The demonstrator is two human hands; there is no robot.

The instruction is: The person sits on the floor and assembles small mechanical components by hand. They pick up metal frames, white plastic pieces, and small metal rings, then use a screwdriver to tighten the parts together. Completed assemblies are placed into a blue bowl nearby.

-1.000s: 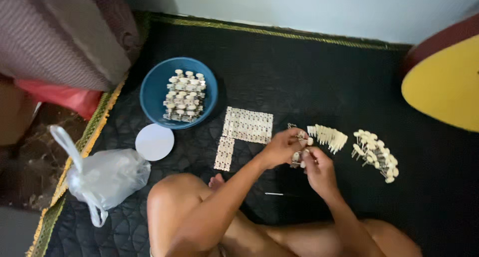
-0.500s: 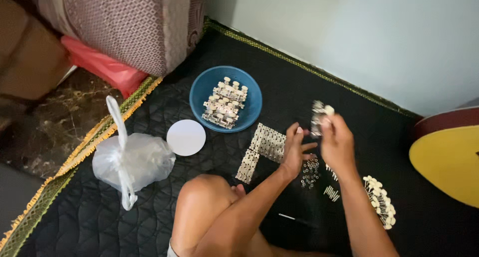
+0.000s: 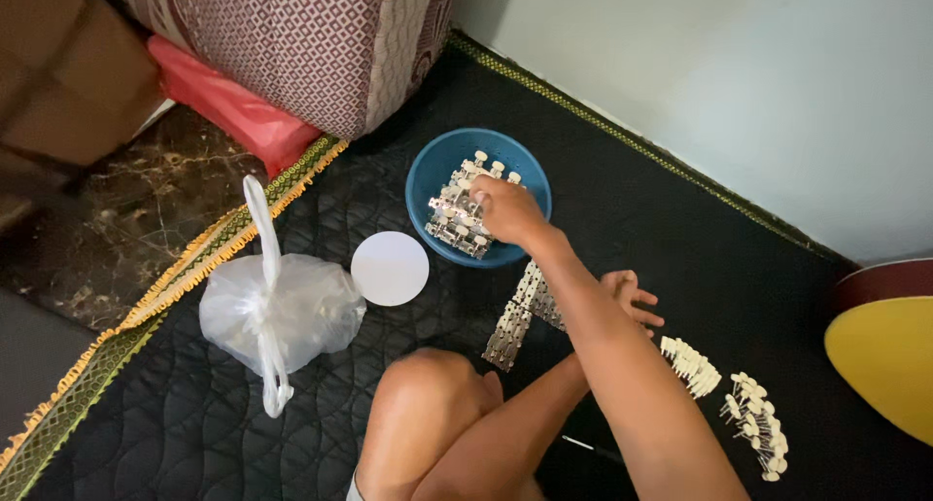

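Observation:
My right hand point(image 3: 507, 209) reaches across into a blue bowl point(image 3: 428, 161) and rests on a stack of small metal parts with white knobs point(image 3: 452, 224), its fingers curled on one of them. My left hand point(image 3: 632, 299) hovers lower to the right with its fingers spread and holds nothing. Just beside the left hand, flat metal strips point(image 3: 510, 331) lie on the black quilted mat point(image 3: 194, 423). Two rows of cream knobbed pieces point(image 3: 690, 365) point(image 3: 758, 428) lie further right.
A round white lid point(image 3: 390, 268) and a knotted clear plastic bag point(image 3: 277, 311) lie left of the bowl. A patterned cushion point(image 3: 321, 44) and a red bag point(image 3: 228, 112) sit at the back left. A yellow curved object point(image 3: 880, 355) stands at the right, against a pale wall.
My right hand has carried a metal part from above the strips over to the bowl. My left hand has let go and opened. The view has swung left.

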